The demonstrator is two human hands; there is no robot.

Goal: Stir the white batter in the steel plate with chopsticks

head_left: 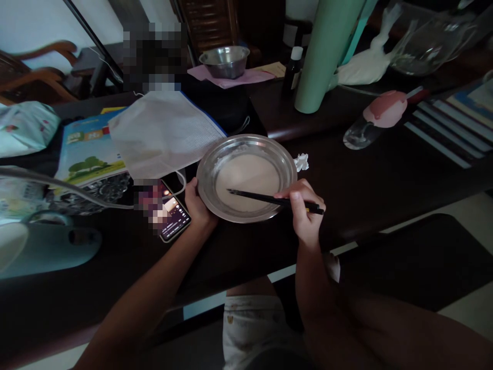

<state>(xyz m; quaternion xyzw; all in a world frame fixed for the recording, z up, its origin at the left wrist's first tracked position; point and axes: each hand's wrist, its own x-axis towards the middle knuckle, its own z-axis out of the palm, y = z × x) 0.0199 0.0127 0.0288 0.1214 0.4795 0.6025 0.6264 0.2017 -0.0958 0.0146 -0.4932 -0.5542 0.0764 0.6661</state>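
Observation:
A wide steel bowl (285, 154) stands on the dark table in front of me, with a pale, smooth batter-like liquid (246, 177) inside. My left hand (199, 205) grips the bowl's left rim, part of its fingers hidden by the bowl. In my right hand (307, 208) is a pair of black chopsticks (262, 197), held over the bowl's right rim. Their tips are at the surface of the liquid; whether they dip into it I cannot tell. A lit phone (175, 226) lies just left of my left hand.
A white mesh bag (162, 133) lies behind the phone, near a blue picture book (90, 149). Crumpled white tissue (301, 162) touches the bowl's right side. Farther back are a smaller steel bowl (227, 61), a green bottle (323, 56) and a pink-lidded cup (385, 110). A pale blue kettle-like vessel (57, 252) stands left.

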